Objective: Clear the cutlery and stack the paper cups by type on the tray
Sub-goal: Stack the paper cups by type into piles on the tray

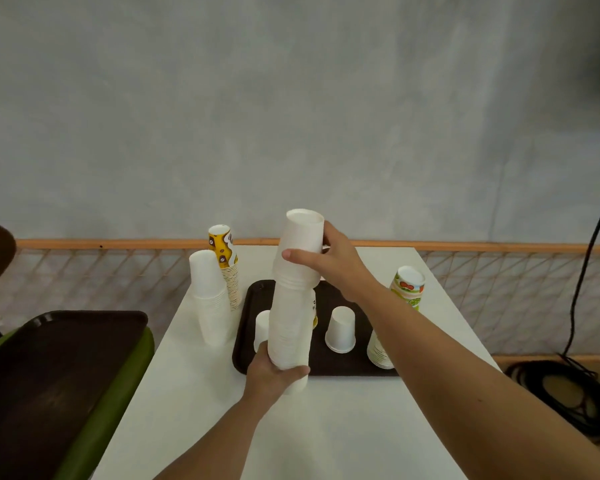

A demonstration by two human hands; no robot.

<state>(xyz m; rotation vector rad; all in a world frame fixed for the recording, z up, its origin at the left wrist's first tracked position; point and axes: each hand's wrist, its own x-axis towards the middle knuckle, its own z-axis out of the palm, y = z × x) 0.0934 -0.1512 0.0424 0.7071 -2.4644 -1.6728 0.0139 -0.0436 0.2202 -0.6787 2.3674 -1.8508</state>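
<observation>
White worktop (326, 427): dark tray (340, 370) at centre. Left hand (274, 374) and right hand (329, 261) clasp one tall white cup stack (291, 306). Perhaps three cups behind; two stacks at ten o'clock.

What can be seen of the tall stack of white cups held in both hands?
The tall white cup stack is many plain, paper-looking cups nested upside down, bases up. It leans slightly, raised above the near edge of the dark tray. The left hand grips its lower end; the right hand clasps the upper section, which sits offset, not fully seated on the rest. It hides part of a printed cup behind it.
</observation>
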